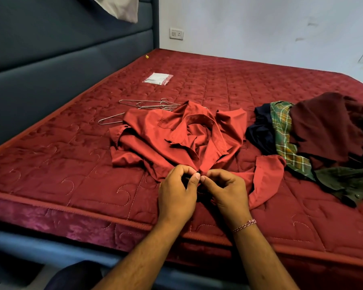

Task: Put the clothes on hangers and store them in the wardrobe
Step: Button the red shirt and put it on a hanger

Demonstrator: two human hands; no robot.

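A red shirt point(172, 137) lies crumpled on the red mattress point(71, 164), collar open toward the far side. My left hand point(176, 193) and my right hand point(224, 191) meet at the shirt's near edge, and the fingertips of both pinch the fabric there. Several wire hangers point(147, 105) lie just behind the shirt, partly hidden by it. A pile of other clothes point(318, 143) sits to the right: dark blue, green plaid, maroon and dark green pieces.
A small plastic packet point(158, 78) lies farther back on the mattress. The padded blue headboard point(51, 59) runs along the left. A white wall with a socket point(176, 33) stands behind. The blue bed frame point(51, 248) is at the near edge.
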